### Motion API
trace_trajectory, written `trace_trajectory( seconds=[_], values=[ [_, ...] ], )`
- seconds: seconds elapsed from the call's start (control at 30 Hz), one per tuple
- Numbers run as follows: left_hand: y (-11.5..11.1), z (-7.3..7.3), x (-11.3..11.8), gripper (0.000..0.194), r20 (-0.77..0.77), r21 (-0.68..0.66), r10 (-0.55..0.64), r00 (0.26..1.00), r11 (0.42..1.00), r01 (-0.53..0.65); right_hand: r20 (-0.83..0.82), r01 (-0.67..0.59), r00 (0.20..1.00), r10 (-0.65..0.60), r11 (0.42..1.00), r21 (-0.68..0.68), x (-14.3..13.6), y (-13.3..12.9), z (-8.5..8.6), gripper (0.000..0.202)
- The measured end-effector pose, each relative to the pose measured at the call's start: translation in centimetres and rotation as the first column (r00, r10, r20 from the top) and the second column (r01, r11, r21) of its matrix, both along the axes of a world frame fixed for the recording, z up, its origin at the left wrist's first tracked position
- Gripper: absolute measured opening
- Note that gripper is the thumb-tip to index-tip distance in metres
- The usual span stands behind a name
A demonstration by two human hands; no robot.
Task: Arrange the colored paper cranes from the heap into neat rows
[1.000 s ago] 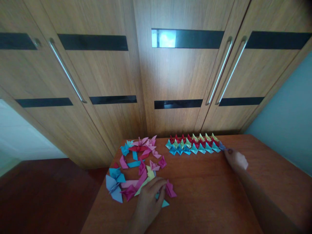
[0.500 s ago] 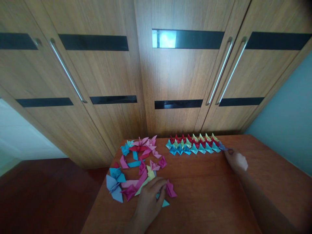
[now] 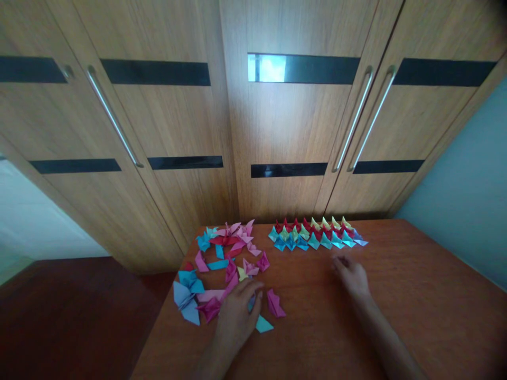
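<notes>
My left hand (image 3: pixel 237 309) arches over the near side of a loose heap of folded paper cranes, its thumb and fingers apart. A blue-purple paper piece (image 3: pixel 251 302) shows partly beneath its fingers. By its thumb lie a teal folded piece (image 3: pixel 264 324) and, apart from it, a magenta paper crane (image 3: pixel 275 304). My right hand (image 3: pixel 351 274) hovers over the table in front of the neat rows of folded paper, fingers loosely bent, with nothing visible in them. At the right end of the front row sits a purple-blue paper crane (image 3: pixel 359 238).
Rows of red, yellow and blue folded cranes (image 3: pixel 312 235) stand along the table's back edge. Pink, red and blue cranes (image 3: pixel 225 240) lie scattered on the left of the wooden table (image 3: pixel 317 327). Behind rises a wooden wardrobe (image 3: pixel 285 121) with long metal handles.
My right hand has let go of the purple-blue crane at the row's end and moved left and nearer. My left hand's thumb and fingers have parted and shifted slightly left.
</notes>
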State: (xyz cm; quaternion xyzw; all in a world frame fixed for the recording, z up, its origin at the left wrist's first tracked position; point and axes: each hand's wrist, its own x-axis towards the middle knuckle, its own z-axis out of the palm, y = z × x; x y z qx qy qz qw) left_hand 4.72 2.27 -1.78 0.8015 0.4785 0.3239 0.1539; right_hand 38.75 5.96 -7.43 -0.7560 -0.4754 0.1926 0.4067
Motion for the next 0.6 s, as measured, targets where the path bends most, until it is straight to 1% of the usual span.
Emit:
trace_trajectory(
  seconds=[0.1, 0.2, 0.27, 0.33, 0.5, 0.6],
  values=[
    [-0.7, 0.7, 0.6, 0.026, -0.097, -0.02, -0.095, 0.991, 0.995, 0.093, -0.029, -0.134, 0.991, 0.134, 0.991, 0.0, -3.5, -0.4, -0.4, 0.032],
    [-1.6, 1.4, 1.4, 0.032, -0.207, -0.041, -0.156, 0.966, 0.988, 0.15, 0.068, -0.185, 0.98, 0.188, 0.982, -0.046, -5.4, -0.8, -0.7, 0.022],
    [-2.1, 1.6, 1.9, 0.036, -0.273, -0.055, -0.166, 0.948, 0.986, 0.157, 0.14, -0.187, 0.971, 0.194, 0.98, -0.062, -5.8, -1.1, -0.7, 0.019],
    [-2.4, 1.7, 2.4, 0.04, -0.321, -0.069, -0.167, 0.932, 0.986, 0.153, 0.177, -0.191, 0.964, 0.198, 0.98, -0.056, -5.9, -1.4, -0.7, 0.018],
    [-2.4, 1.3, 3.1, 0.039, -0.395, -0.109, -0.165, 0.904, 0.985, 0.133, 0.182, -0.211, 0.96, 0.213, 0.977, -0.03, -6.1, -1.7, -0.4, 0.02],
    [-2.2, 1.3, 3.4, 0.038, -0.433, -0.137, -0.166, 0.886, 0.984, 0.117, 0.171, -0.221, 0.96, 0.22, 0.975, -0.013, -6.2, -1.8, -0.3, 0.019]
  ],
)
